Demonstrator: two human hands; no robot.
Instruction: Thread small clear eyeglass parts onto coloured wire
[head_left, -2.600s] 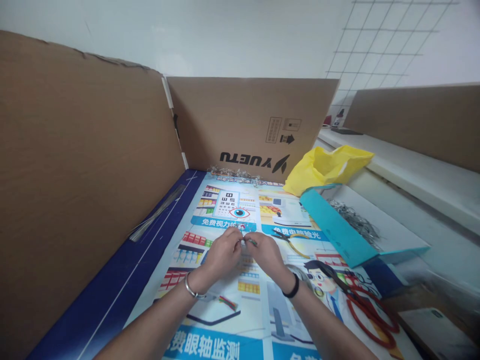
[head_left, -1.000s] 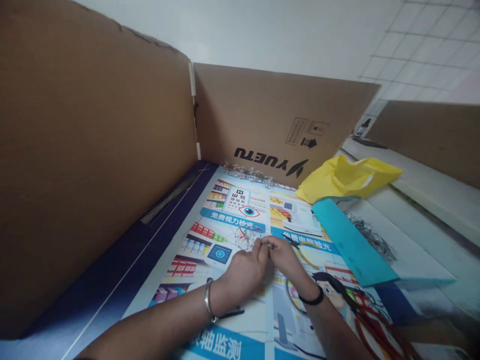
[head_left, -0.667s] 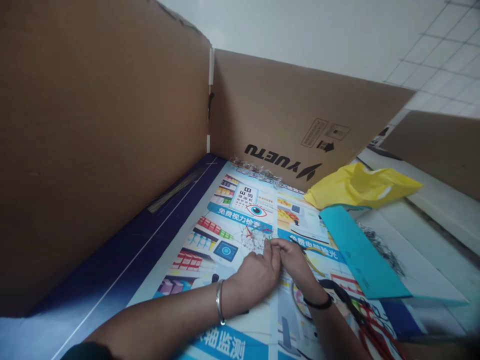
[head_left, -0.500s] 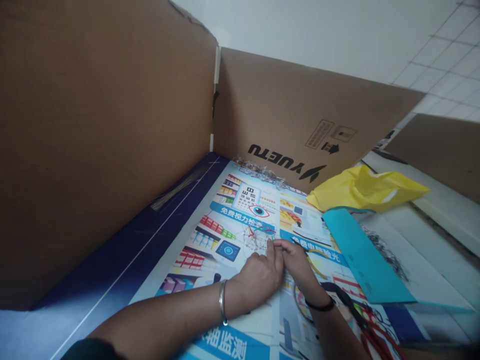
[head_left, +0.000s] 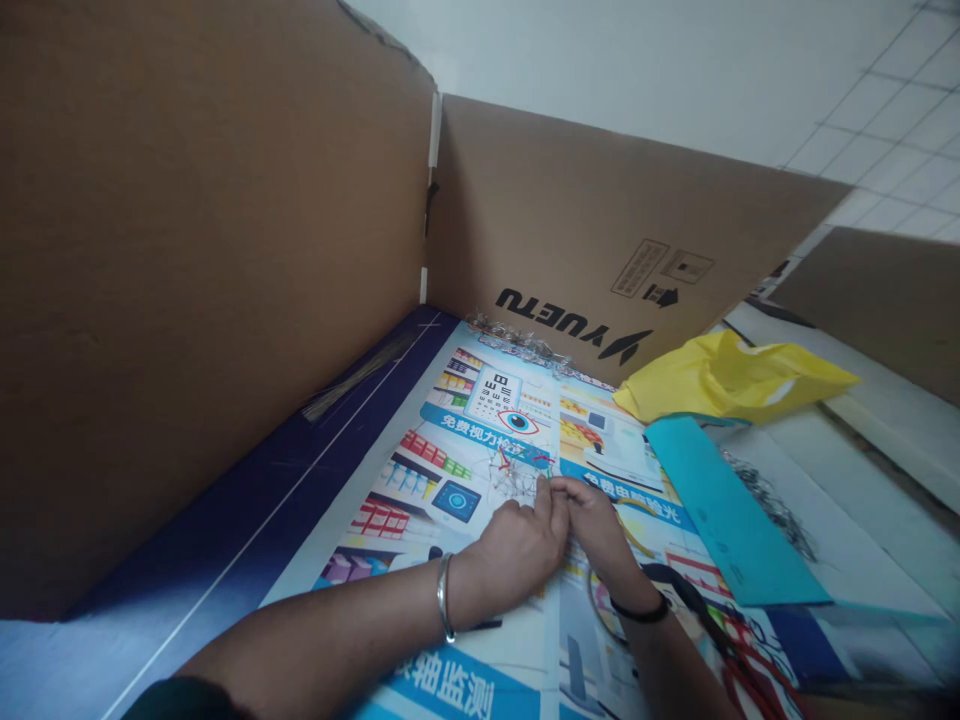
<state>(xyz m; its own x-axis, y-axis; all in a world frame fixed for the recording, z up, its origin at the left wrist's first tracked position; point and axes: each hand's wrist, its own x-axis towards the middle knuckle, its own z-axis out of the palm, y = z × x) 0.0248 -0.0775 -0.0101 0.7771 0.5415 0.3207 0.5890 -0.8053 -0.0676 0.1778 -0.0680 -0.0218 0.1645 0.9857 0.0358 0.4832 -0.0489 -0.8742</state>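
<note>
A small openwork piece of thin wire (head_left: 514,478) with red and green bits lies just beyond my fingertips on the printed poster (head_left: 450,545). My left hand (head_left: 517,550), wearing a silver bangle (head_left: 445,598), is closed, its index finger and thumb at the near edge of the wire. Fingertips meeting it from the right, my right hand (head_left: 596,522) pinches at the same spot; a black band circles its wrist. The exact bit between the fingers is too fine to make out.
Cardboard walls (head_left: 585,220) enclose the back and left. Silvery wire pieces (head_left: 525,338) line the back wall. On the right lie a yellow bag (head_left: 735,375), a turquoise folder (head_left: 735,510), more wire pieces (head_left: 769,505) and red-handled scissors (head_left: 739,650). A bundle of straight wires (head_left: 352,380) lies left.
My hands stay almost in place with only a slight shift of the fingers. The wire piece and its red bits have tilted a little.
</note>
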